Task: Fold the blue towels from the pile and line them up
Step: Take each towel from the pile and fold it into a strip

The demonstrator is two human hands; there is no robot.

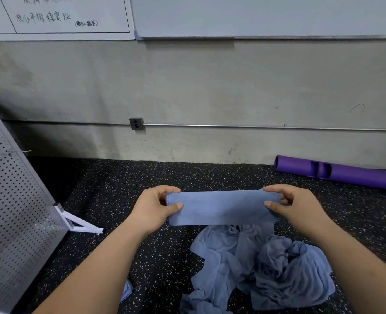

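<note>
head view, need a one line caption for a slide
Both hands, left and right, pinch a folded blue towel taut above the crumpled towel pile on the speckled floor.

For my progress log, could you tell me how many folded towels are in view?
1: the folded towel, pinched between left hand and right hand above the pile; others may be hidden.
</note>
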